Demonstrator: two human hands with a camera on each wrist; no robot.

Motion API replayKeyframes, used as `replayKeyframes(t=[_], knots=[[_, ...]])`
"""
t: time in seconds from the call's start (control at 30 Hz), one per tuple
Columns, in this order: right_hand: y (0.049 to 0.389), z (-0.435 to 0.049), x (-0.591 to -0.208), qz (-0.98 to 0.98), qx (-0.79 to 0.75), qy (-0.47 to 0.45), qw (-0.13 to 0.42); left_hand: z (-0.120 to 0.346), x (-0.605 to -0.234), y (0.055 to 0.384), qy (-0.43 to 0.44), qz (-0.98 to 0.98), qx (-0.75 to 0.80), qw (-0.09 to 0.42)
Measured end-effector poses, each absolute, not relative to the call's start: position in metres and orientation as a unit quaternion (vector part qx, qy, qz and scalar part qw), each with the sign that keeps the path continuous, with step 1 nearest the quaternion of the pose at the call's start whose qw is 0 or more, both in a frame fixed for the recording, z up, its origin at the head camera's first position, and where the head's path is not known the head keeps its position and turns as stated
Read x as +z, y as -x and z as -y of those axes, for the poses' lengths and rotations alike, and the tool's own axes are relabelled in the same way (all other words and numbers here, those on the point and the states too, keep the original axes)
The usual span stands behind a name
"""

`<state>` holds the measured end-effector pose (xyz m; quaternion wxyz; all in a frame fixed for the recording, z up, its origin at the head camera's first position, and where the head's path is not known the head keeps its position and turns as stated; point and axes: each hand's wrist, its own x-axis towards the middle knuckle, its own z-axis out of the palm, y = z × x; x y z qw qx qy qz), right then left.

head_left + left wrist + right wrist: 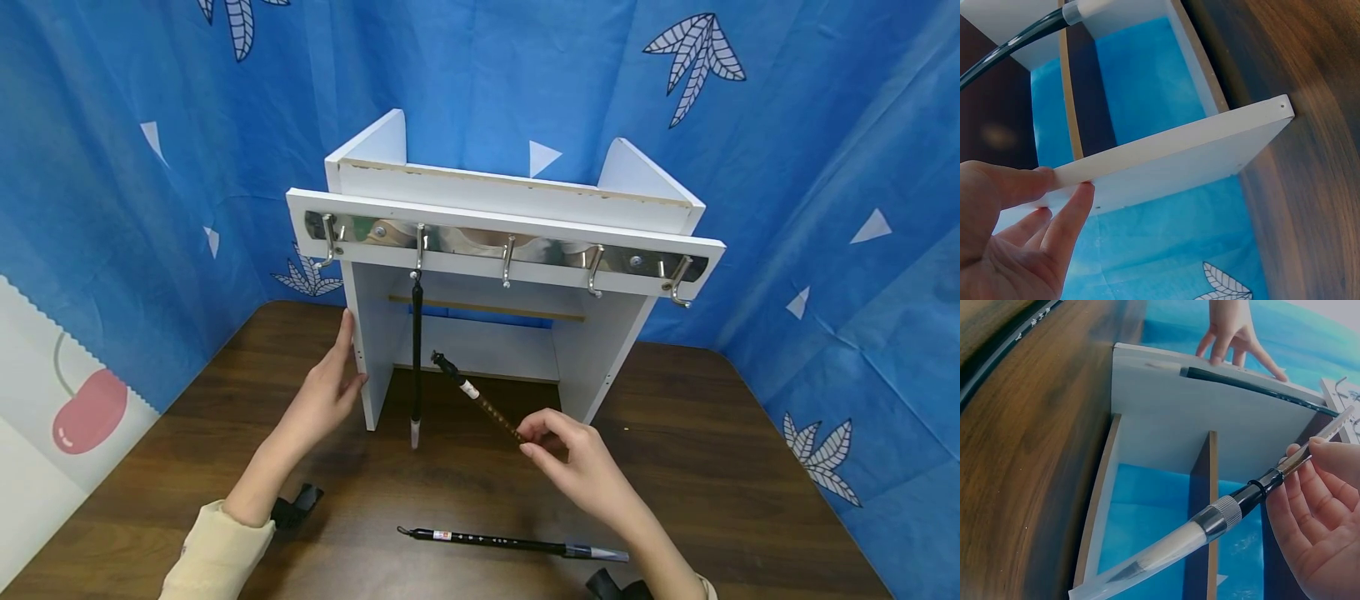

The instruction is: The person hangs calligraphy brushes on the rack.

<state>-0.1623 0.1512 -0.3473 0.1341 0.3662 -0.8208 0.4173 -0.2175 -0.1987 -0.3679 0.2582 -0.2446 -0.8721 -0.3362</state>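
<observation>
A writing brush with a spotted brown barrel is pinched between thumb and fingertips of my right hand. Its black looped end tilts up and left towards the rack's opening. In the right wrist view, its clear cap covers pale bristles below a silver collar. My left hand holds the front edge of the white rack's left side panel, thumb at the edge and fingers against the outer face. A black brush hangs, capped tip down, from the second hook from the left.
Several metal hooks line the rack's front rail; those other than the second are bare. Another black capped brush lies on the dark wooden table in front. A blue curtain hangs behind and around.
</observation>
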Motion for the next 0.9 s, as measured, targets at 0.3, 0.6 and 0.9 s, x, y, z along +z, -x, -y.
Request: replayKeyframes(t=[0.3, 0.6, 0.9], knots=[[0.1602, -0.1506, -0.3430, 0.819, 0.425, -0.363, 0.133, 0.1981, -0.3672, 0.2162, 0.244, 0.873, -0.335, 0.258], [0.1579, -0.1517, -0.3402, 0.822, 0.437, -0.344, 0.121, 0.1976, -0.3661, 0.2157, 0.241, 0.873, -0.339, 0.253], [0.1588, -0.1529, -0.3386, 0.815, 0.455, -0.337, 0.119, 0.1978, -0.3679, 0.2165, 0.236, 0.876, -0.334, 0.256]])
